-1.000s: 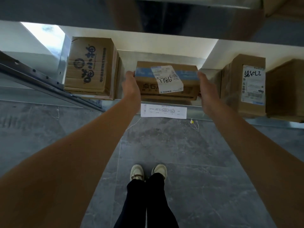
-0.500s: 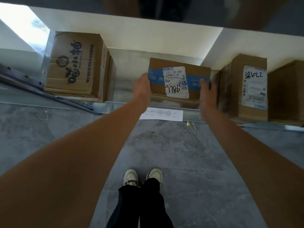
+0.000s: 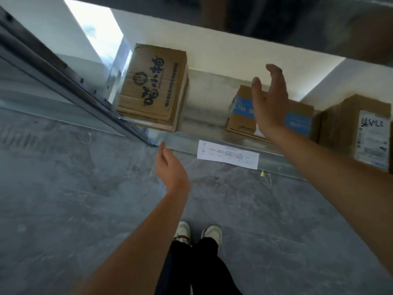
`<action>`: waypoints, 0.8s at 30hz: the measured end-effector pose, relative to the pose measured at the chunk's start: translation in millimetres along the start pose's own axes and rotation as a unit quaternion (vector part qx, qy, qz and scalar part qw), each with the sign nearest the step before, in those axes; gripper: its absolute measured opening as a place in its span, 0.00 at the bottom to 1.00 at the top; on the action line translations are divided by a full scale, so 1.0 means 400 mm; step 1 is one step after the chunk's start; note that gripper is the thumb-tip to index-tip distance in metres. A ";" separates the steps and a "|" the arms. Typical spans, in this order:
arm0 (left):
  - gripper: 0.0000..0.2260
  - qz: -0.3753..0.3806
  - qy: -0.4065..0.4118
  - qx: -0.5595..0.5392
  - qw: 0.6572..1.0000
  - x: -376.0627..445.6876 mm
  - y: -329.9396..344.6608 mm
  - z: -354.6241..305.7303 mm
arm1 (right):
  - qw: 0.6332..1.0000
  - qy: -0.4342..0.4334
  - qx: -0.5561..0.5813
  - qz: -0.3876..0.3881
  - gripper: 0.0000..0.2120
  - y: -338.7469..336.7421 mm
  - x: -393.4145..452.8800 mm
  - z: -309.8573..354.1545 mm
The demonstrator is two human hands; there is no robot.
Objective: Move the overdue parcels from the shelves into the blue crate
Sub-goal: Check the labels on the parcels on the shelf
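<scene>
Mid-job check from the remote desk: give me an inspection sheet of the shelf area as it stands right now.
Surface: metal shelf, boxes standing on it; a white paper slip on its front edge.
Job's things: blue-taped parcel on the shelf, partly hidden by the right hand; printed carton to its left; labelled box to its right. Blue crate: not in view.
Clutter: small yellow tag on a string below the shelf edge.
Hands: left hand low, fingers relaxed, holding nothing; right hand raised, fingers spread, holding nothing.
Cables: nothing seen.
Surroundings: grey tiled floor, the person's shoes, a shelf above.
</scene>
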State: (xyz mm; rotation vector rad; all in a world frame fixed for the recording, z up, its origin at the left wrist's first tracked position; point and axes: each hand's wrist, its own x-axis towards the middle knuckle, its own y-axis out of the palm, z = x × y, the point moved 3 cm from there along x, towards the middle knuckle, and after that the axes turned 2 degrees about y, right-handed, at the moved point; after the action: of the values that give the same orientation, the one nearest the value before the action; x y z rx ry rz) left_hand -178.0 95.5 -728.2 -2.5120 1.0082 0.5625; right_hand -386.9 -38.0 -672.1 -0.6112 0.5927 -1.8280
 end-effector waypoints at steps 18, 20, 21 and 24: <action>0.23 0.147 0.036 -0.107 0.983 0.200 -0.003 -0.179 | 0.962 0.083 0.011 0.260 0.20 0.349 0.123 0.265; 0.21 0.177 0.039 -0.083 0.980 0.229 -0.014 -0.200 | 0.971 0.104 0.022 0.214 0.18 0.302 0.084 0.224; 0.20 0.197 0.045 -0.063 0.977 0.244 -0.017 -0.210 | 0.976 0.110 0.022 0.187 0.17 0.277 0.056 0.194; 0.20 0.266 0.068 -0.003 0.962 0.277 -0.009 -0.237 | 0.980 0.142 0.027 0.134 0.12 0.223 -0.064 0.089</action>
State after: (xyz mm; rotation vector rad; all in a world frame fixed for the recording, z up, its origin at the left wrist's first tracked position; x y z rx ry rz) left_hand -80.8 -9.9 -701.4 -2.2972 1.7558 0.5397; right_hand -294.3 -45.2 -707.4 -0.2197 0.7740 -1.6794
